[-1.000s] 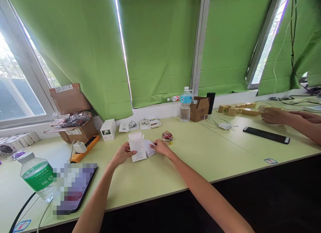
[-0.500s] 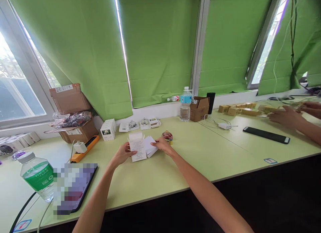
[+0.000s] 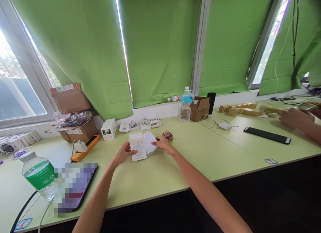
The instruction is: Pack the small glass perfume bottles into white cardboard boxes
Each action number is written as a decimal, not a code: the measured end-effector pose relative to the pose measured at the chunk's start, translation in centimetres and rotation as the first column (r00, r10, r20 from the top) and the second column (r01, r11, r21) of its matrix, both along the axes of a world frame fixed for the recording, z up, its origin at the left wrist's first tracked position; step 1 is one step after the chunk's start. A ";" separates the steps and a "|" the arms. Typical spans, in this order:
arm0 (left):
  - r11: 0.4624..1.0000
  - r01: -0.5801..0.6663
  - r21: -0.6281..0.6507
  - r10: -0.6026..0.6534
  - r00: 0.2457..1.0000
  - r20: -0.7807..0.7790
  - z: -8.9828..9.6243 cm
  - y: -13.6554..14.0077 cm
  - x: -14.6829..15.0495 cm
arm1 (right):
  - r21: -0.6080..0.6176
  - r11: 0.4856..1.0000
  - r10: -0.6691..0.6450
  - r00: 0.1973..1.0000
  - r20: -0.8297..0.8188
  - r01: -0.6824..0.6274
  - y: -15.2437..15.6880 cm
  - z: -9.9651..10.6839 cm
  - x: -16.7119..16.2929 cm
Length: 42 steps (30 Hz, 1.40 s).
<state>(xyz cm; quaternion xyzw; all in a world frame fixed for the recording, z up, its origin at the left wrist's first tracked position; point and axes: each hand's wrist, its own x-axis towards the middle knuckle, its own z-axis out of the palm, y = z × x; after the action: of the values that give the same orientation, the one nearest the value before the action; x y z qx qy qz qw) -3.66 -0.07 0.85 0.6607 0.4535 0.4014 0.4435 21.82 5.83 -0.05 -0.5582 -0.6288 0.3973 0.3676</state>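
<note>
My left hand (image 3: 125, 152) grips a flattened white box (image 3: 137, 149) printed with small text, its thumb across the front and its flaps open at the top. Close beside it, my right hand (image 3: 162, 143) pinches white paper cards (image 3: 149, 142), fanned slightly apart. Just behind my right hand stands a small ornate jar (image 3: 168, 136) in red and gold, partly hidden by the hand. Beyond the box lie two clear glass-like pieces (image 3: 132, 124) on white packaging, next to a row of white boxes (image 3: 108, 130) with a flower picture.
An opened carton (image 3: 79, 131) and an orange power strip (image 3: 85, 149) stand left, with a green-labelled bottle (image 3: 40, 176) and a tablet (image 3: 77, 186) nearer. Rightward are a water bottle (image 3: 185, 107), a brown carton (image 3: 200, 109), a black phone (image 3: 267, 135) and another person's hand (image 3: 296, 119).
My right hand has turned the white cards a little more upright beside the box. My left hand stays nearly still. The other person's hands have shifted at the right.
</note>
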 end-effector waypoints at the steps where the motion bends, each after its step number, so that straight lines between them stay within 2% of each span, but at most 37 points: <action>1: 1.000 0.002 0.000 -0.002 1.000 0.001 0.0 0.0 0.0 | -0.007 1.000 0.015 1.000 0.000 -0.015 0.0 0.0 0.0; 5: 1.000 0.010 0.005 -0.010 1.000 -0.003 -0.1 0.1 0.0 | -0.020 0.998 0.052 0.999 -0.001 -0.052 0.0 -0.2 -0.1; 10: 1.000 0.020 0.004 -0.019 1.000 -0.007 -0.1 0.1 0.0 | 0.011 1.000 0.013 1.000 -0.024 -0.013 -0.2 0.3 0.1; 15: 1.000 0.013 0.026 -0.013 1.000 -0.016 0.2 -0.1 -0.1 | 0.156 0.987 -0.008 0.981 -0.195 0.039 -0.7 1.3 0.1; 19: 0.999 -0.002 0.035 0.001 1.000 0.017 0.4 -0.2 0.0 | 0.286 0.949 -0.033 0.944 -0.330 0.133 -1.4 2.2 0.1; 27: 0.999 0.005 0.043 -0.007 0.999 0.050 0.7 -0.6 0.5 | 0.415 0.896 0.092 0.845 -0.527 0.161 -2.4 3.5 -0.3; 30: 0.999 0.021 0.043 -0.023 0.998 0.050 0.7 -0.7 0.7 | 0.412 0.895 0.091 0.834 -0.544 0.171 -2.6 3.7 -0.3; 33: 0.999 0.025 0.047 -0.027 0.998 0.052 0.7 -0.8 0.8 | 0.407 0.903 0.114 0.838 -0.534 0.136 -2.8 3.9 -0.4; 42: 0.993 0.087 0.084 -0.092 0.994 0.054 1.1 -1.5 1.9 | 0.461 0.886 0.200 0.850 -0.488 0.056 -3.5 3.5 -1.4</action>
<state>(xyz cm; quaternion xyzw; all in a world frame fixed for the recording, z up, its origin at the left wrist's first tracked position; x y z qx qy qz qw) -1.73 -1.57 1.91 0.6862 0.3937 0.4180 0.4466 20.45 2.35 3.44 -0.3014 -0.6018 0.3878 0.6298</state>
